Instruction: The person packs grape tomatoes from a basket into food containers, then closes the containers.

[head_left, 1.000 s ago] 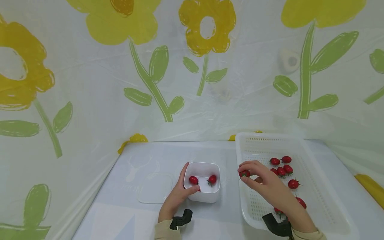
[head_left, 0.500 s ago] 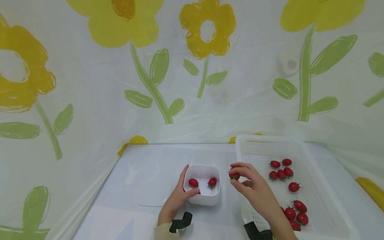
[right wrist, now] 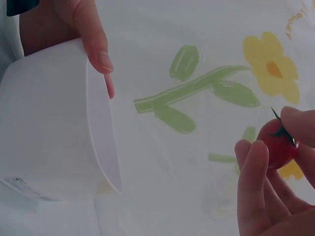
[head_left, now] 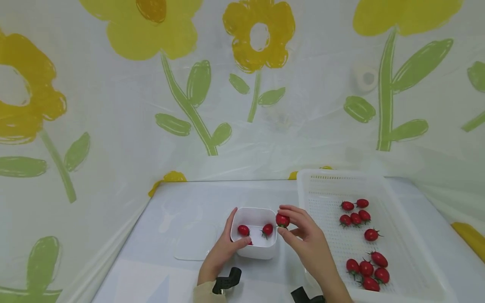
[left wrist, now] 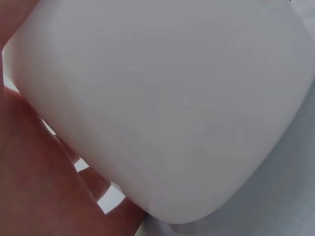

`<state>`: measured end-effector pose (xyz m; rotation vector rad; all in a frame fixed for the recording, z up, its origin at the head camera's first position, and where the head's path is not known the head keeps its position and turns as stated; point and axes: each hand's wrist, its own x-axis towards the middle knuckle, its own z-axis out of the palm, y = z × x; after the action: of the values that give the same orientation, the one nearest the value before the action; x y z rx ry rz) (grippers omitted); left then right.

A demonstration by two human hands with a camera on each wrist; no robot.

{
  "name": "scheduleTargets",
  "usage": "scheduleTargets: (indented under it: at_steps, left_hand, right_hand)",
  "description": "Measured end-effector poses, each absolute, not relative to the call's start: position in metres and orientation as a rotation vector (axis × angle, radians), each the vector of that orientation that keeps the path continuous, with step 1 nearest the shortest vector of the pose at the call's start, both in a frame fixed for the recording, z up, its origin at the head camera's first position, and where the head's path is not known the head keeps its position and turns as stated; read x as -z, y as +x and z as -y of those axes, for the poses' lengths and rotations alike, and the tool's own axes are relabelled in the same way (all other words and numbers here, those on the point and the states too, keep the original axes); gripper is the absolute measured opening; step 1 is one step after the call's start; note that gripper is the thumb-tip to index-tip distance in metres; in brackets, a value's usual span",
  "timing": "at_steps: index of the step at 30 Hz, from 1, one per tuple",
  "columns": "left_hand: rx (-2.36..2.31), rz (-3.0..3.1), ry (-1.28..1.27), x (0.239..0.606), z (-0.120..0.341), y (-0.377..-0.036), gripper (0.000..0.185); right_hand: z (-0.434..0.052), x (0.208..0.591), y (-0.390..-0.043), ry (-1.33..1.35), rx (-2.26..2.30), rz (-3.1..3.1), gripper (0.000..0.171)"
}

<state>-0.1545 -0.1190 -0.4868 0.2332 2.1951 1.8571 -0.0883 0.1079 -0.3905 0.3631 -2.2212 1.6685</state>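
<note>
A small white square container [head_left: 254, 232] stands on the table with two cherry tomatoes [head_left: 243, 229] inside. My left hand [head_left: 227, 245] grips its left wall, thumb over the rim; in the left wrist view the container wall [left wrist: 162, 103] fills the frame against my palm. My right hand [head_left: 297, 229] pinches a cherry tomato [head_left: 282, 220] at the container's right rim. The right wrist view shows this tomato [right wrist: 278, 143] between my fingertips, the container [right wrist: 49, 128] to the left.
A white perforated basket [head_left: 398, 244] on the right holds several cherry tomatoes [head_left: 355, 218]. A flat white lid [head_left: 195, 240] lies left of the container. A flowered plastic sheet walls the table at the back and sides.
My right hand carried the tomato leftward out of the basket to the container's right rim. The left hand kept its hold on the container.
</note>
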Motion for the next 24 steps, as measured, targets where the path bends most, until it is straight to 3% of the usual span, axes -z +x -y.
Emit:
scheduleTargets:
  at_steps: [13,24]
  left_hand:
    - [-1.851,-2.210,0.270,0.474,0.118,-0.149,0.084]
    - [-1.845,-2.188,0.286,0.463,0.117,-0.144,0.088]
  right_hand:
    - [-0.088,0.403,-0.090,0.228,-1.561,2.258,0.041]
    - [-0.069,0.415,-0.088,0.298,-1.518,2.282,0.040]
